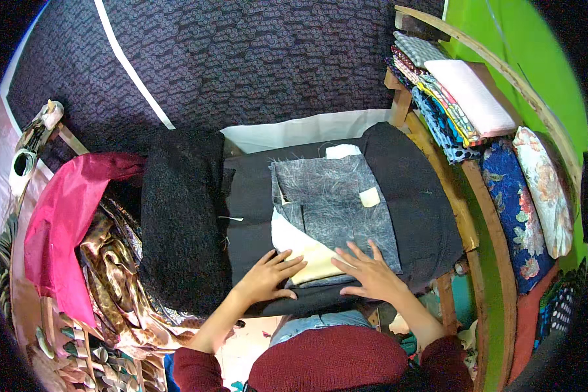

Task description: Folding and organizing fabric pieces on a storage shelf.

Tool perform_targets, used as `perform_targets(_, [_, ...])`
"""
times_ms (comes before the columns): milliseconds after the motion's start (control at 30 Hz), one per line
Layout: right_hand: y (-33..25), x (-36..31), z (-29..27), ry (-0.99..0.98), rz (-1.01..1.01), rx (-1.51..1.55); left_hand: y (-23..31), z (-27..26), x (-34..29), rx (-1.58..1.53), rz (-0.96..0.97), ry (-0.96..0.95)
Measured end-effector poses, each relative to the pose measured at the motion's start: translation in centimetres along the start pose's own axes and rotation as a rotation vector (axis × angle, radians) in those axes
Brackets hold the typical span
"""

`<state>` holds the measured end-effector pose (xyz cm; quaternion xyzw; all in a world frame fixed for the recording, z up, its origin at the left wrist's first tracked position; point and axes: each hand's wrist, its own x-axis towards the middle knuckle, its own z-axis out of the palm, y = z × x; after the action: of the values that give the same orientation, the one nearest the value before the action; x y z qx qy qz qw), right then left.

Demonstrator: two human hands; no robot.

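Observation:
A dark grey fabric piece [333, 196] with pale, hair-like streaks and frayed edges lies on a surface covered in black cloth [251, 196]. Over its near left part is a cream and white piece [313, 255]; smaller pale patches show at its far edge and right side. My left hand [268, 279] is spread at the near left edge, fingertips on the cream piece and palm over the black cloth. Flat and with fingers apart, my right hand [371, 273] rests on the near right part of the grey fabric. Neither hand grips anything.
A bulky black textured cloth [184, 222] lies to the left, beside bright pink fabric [68, 222] and shiny brown patterned fabric [114, 261]. On the right, folded fabrics [467, 98] are stacked by wooden rails [493, 261]. Dark patterned cloth [274, 59] hangs at the back.

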<state>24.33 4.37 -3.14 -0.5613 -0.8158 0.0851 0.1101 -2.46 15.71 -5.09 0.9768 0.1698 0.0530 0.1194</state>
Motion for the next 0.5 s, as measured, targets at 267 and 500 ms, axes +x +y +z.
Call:
perform_targets(267, [2.4, 0.3, 1.0, -0.225, -0.08, 0.073, -1.1, 0.3, 0.5, 0.027, 0.073, 0.013])
perform_targets(500, [2.3, 0.6, -0.6, -0.174, -0.087, 0.114, -0.6, 0.0, 0.6, -0.374, -0.053, 0.101])
